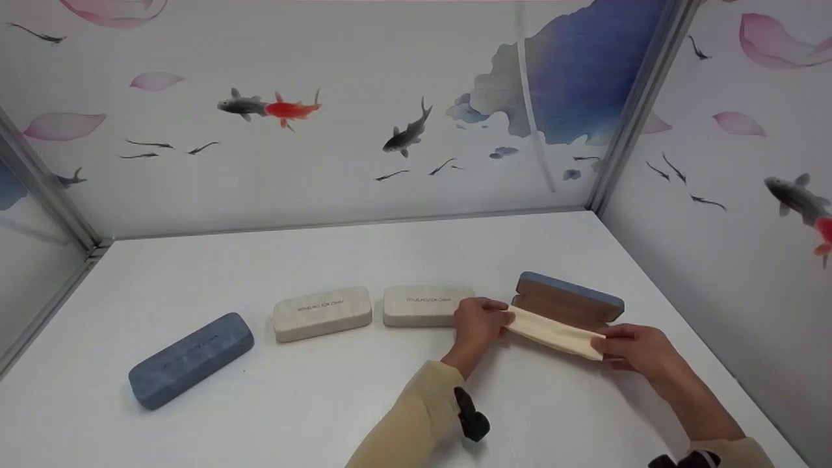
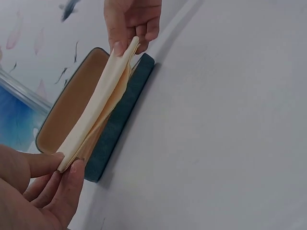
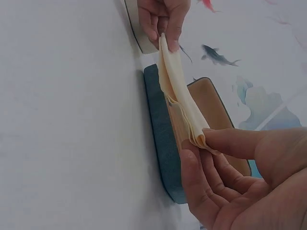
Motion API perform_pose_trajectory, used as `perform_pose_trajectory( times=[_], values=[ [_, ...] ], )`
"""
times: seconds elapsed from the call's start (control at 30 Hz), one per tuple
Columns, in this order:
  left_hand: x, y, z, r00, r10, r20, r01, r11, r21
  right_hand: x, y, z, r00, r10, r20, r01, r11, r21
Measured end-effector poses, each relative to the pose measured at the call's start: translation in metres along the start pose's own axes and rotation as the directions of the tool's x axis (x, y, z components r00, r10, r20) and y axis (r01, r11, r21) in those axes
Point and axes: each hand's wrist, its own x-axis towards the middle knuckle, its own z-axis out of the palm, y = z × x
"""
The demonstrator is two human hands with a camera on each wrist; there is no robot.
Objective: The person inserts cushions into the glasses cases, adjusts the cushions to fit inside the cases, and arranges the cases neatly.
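A folded cream cloth (image 1: 556, 333) is stretched between both hands, just above an open blue glasses case (image 1: 572, 289) with a brown lining. My left hand (image 1: 480, 325) pinches the cloth's left end between thumb and fingers. At the other end, the thumb and fingers of my right hand (image 1: 640, 354) pinch it too. Seen from the left wrist, the cloth (image 2: 98, 105) hangs in loose layers along its lower edge, over the case's base (image 2: 120, 120). In the right wrist view, the lid's tan lining (image 3: 211, 103) shows behind the cloth. The cloth hides most of the case's inside.
A closed cream glasses case (image 1: 422, 309) lies just left of my left hand, partly behind it. Further left are another closed cream case (image 1: 323, 315) and a closed blue case (image 1: 192, 361). Printed wall panels (image 1: 325, 182) border the white table (image 1: 312, 403).
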Motion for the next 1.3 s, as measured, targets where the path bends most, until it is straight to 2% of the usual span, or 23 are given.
perform_pose_trajectory(
  times=[0.17, 0.47, 0.63, 0.83, 1.07, 1.3],
  values=[
    [0.002, 0.003, 0.005, 1.000, 0.011, -0.007, -0.011, 0.999, 0.040, 0.003, 0.001, -0.001, 0.998, 0.020, -0.065, -0.021, 1.000, -0.016],
    [0.007, 0.003, 0.007, 0.998, 0.060, 0.008, -0.060, 0.994, 0.087, 0.008, 0.003, -0.002, 0.991, 0.052, -0.121, -0.059, 0.997, -0.051],
    [0.013, 0.006, 0.007, 0.999, 0.037, 0.016, -0.037, 0.998, 0.042, 0.009, 0.001, -0.003, 0.991, 0.037, -0.127, -0.045, 0.997, -0.061],
    [0.017, 0.009, 0.010, 1.000, 0.029, -0.006, -0.028, 0.997, 0.076, 0.008, -0.001, -0.004, 0.989, 0.009, -0.146, -0.024, 0.995, -0.095],
    [0.015, 0.007, 0.014, 0.997, 0.061, -0.041, -0.056, 0.994, 0.095, 0.008, 0.003, -0.003, 0.988, -0.020, -0.152, 0.009, 0.997, -0.074],
    [0.015, 0.008, 0.019, 0.991, 0.116, -0.062, -0.103, 0.979, 0.178, 0.012, 0.001, -0.002, 0.985, -0.004, -0.174, -0.008, 0.998, -0.067]
  ],
)
